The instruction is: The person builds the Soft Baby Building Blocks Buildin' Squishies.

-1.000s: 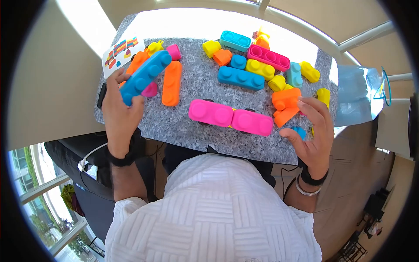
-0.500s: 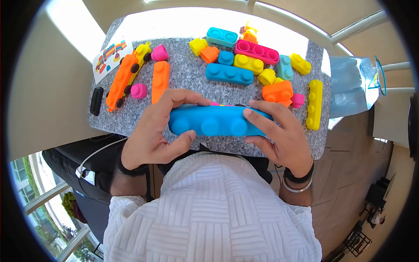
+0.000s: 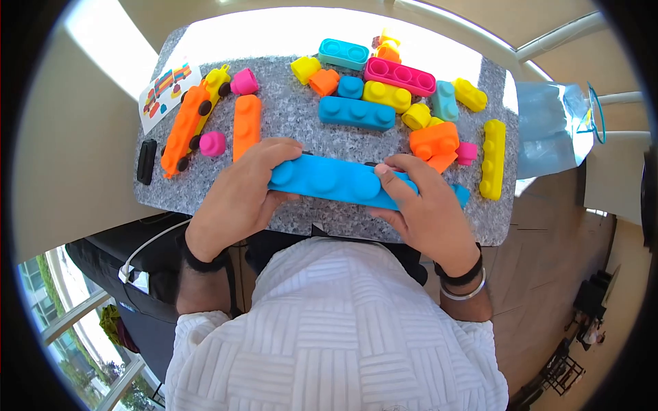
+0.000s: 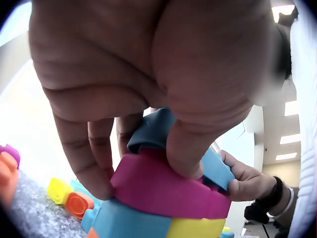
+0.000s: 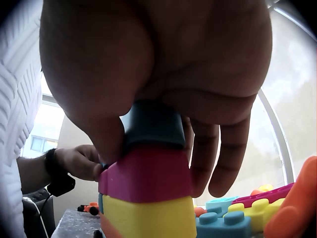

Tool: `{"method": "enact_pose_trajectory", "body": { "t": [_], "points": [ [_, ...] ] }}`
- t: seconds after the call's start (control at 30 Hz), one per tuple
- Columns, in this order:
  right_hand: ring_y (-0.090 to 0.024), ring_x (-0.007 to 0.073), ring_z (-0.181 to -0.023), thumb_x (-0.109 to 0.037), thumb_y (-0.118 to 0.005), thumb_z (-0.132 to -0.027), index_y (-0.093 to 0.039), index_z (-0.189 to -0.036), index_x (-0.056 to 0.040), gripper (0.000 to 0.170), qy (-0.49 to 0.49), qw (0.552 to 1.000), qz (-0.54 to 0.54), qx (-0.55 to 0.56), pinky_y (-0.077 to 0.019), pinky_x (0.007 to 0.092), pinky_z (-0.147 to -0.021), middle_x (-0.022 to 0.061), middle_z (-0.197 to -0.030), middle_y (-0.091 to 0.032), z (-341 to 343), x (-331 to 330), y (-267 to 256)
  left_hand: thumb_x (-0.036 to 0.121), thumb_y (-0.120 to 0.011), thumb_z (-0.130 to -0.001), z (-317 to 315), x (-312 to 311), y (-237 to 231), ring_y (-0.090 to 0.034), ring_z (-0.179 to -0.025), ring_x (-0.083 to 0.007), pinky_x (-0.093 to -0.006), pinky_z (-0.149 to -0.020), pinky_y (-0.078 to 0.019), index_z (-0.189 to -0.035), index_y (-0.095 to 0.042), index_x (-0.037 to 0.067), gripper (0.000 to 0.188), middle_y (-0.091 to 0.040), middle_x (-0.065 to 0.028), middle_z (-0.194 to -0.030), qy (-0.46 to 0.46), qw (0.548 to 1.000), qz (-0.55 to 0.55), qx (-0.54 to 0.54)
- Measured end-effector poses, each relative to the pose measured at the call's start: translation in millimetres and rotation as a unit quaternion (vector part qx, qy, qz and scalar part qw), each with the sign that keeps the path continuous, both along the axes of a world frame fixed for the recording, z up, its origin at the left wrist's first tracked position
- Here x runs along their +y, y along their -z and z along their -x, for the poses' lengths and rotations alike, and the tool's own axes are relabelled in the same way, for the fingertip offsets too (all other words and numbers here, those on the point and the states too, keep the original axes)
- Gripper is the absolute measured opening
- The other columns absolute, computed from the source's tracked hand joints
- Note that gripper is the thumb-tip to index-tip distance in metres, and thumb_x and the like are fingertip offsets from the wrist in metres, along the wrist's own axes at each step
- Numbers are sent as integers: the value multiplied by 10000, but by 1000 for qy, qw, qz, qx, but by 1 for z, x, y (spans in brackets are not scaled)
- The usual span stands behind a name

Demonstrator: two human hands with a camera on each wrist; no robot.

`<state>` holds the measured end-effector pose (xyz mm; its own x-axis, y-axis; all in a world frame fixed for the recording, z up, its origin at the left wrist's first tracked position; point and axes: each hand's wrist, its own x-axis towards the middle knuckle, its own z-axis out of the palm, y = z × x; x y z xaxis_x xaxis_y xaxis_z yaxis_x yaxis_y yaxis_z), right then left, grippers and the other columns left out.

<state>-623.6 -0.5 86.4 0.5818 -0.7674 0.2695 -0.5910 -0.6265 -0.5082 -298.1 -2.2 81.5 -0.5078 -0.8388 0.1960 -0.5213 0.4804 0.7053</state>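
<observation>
Seemingly an office or similar shared building, exact kind unclear: rectangular ceiling light panels (image 4: 291,108), tall framed windows (image 3: 41,279) past the near left corner of the speckled tabletop (image 3: 288,116), brown flooring (image 3: 528,267) and dark furniture (image 3: 595,296) beyond its near right corner

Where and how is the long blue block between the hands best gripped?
Probably grip the blue block near both ends, from above, left hand and right hand each pinching across its narrow width: it's long, and its upward knobs leave the sides for fingers.
</observation>
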Motion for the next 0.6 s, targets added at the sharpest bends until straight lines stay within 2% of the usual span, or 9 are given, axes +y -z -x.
{"method": "enact_pose_trajectory", "body": {
  "t": [0.13,0.23,0.43,0.5,0.6],
  "points": [
    [-685,383,-1127,-182,-924,-824,-657,-1441,-105,677,3,999,34,42,-569,485,-948,177,-1326,-641,2,5,2,27,-885,-859,-3,-1,-1,-656,-1336,-473,-498,-1065,-562,-1526,-423,108,816,-617,-237,-1519,40,999,0,-13],
    [-686,379,-1127,-173,-930,-812,-657,-1439,-95,687,0,1000,15,19,-571,485,-949,180,-1318,-641,2,4,3,17,-878,-863,-3,0,5,-659,-1326,-473,-502,-1058,-566,-1532,-419,115,817,-609,-237,-1524,40,999,2,3],
    [-677,396,-1136,-188,-918,-837,-644,-1463,-76,692,-12,1000,-9,-25,-574,495,-957,192,-1322,-641,4,2,5,-92,-816,-873,-7,0,12,-677,-1307,-449,-491,-1034,-581,-1547,-417,117,810,-625,-234,-1492,36,999,16,-7],
    [-674,401,-1141,-194,-911,-849,-642,-1472,-79,688,-15,1000,-10,-26,-573,497,-961,195,-1318,-644,6,1,6,-135,-783,-869,-6,-1,11,-684,-1302,-436,-486,-1030,-584,-1547,-417,110,809,-631,-229,-1477,42,999,-14,10],
    [-670,406,-1148,-204,-896,-871,-640,-1485,-83,676,-12,1000,-9,-20,-569,500,-966,198,-1307,-652,8,1,7,-132,-784,-867,-7,-4,13,-686,-1299,-427,-487,-1046,-581,-1543,-422,100,801,-634,-225,-1468,50,998,-22,16]
  ]
}}
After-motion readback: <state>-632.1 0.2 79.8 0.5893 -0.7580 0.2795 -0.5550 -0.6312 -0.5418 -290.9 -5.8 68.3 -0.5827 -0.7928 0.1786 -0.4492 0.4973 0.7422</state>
